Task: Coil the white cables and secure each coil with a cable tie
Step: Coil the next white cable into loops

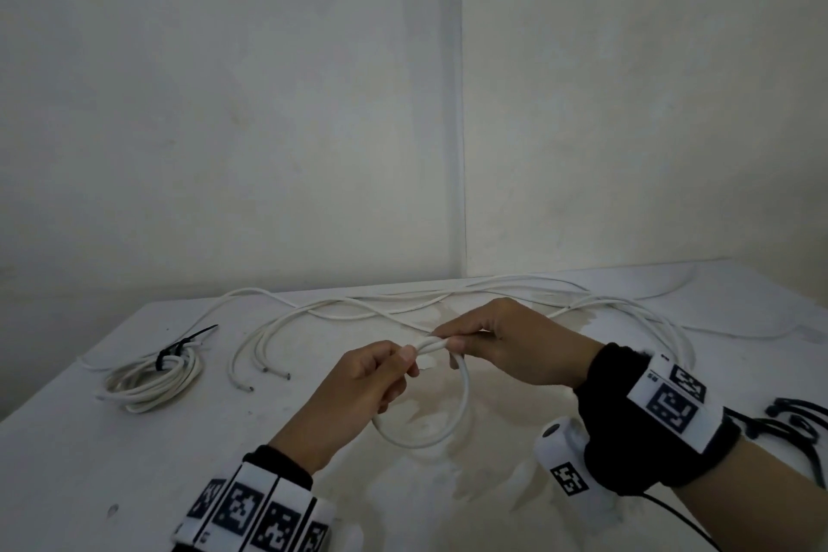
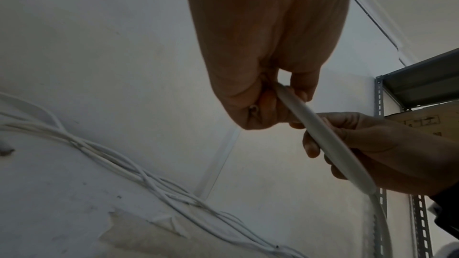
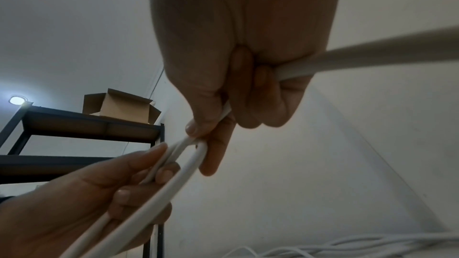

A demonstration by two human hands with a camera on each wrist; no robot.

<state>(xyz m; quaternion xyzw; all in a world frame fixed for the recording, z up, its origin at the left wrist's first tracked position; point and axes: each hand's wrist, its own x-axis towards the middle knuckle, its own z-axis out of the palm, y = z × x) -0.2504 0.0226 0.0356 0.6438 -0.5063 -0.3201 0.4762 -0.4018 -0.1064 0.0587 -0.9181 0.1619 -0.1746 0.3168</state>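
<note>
**Both hands pinching one white loop**

The left hand (image 1: 365, 376) and right hand (image 1: 506, 343) are hovering close together above the table (image 1: 67, 462), each pinching the top of a single white cable loop (image 1: 463, 399) that is hanging between them. One tied coil (image 1: 152, 379) is lying at the table's left; three loose cable ends (image 1: 264, 370) are resting nearby.

No readable text anywhere; the cardboard box (image 2: 432, 125) carries only blurred, illegible printed marks.
</note>
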